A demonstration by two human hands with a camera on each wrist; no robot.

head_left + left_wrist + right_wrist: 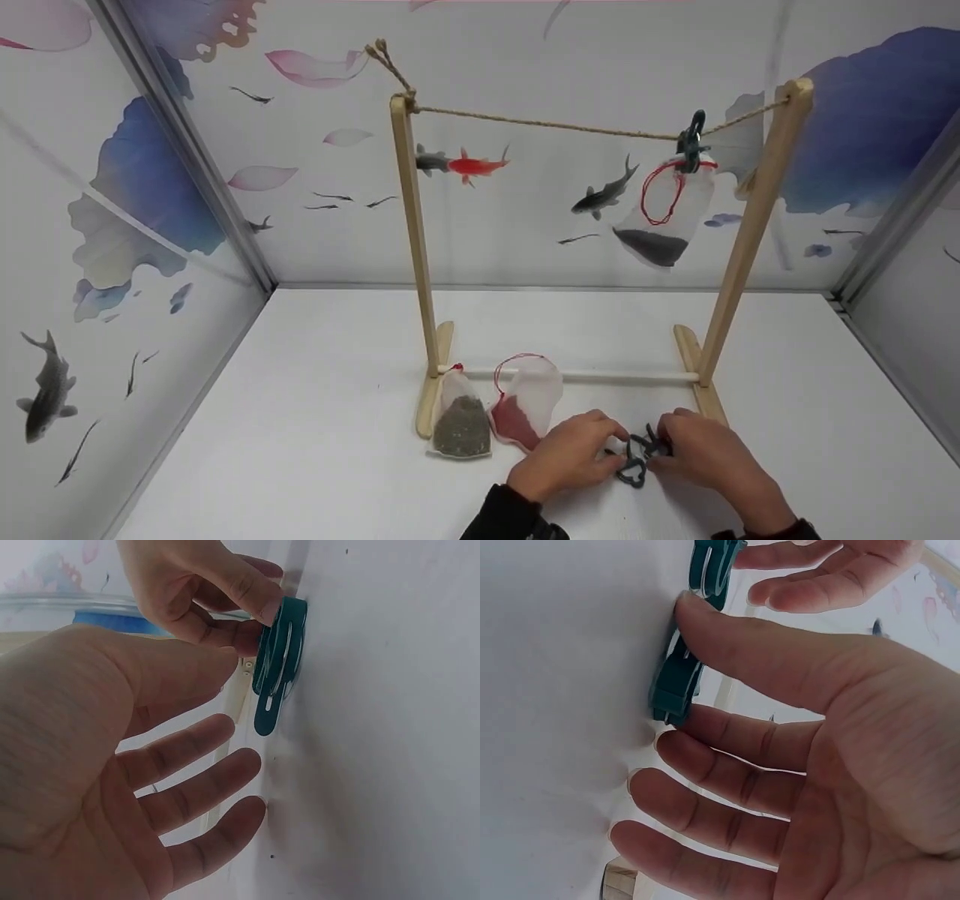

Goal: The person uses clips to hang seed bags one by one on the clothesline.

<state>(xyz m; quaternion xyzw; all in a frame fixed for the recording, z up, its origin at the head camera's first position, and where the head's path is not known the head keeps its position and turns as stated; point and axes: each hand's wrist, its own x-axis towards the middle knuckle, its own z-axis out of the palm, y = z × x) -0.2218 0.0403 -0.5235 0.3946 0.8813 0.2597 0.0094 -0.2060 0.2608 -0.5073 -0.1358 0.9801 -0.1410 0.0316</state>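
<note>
Dark green plastic clothespins [634,471] lie in a small cluster on the white table, between the two hands. The thumb and index finger of my right hand [709,454] pinch one clothespin [676,686], as the right wrist view shows. Beside the cluster is my left hand [566,454], its fingers spread and loosely bent, with a gap between its thumb tip and the clothespin [281,649] in the left wrist view. Left of that hand lie a mesh drawstring bag of red material [517,421] and one of greenish-brown material [461,427].
A wooden frame [416,225] stands behind the hands, a twine line [525,121] strung across its top. Near its right post, another clothespin [691,146] holds a bag of black material [656,244] on the line. A white bar [622,376] joins the feet. Printed panels enclose the table.
</note>
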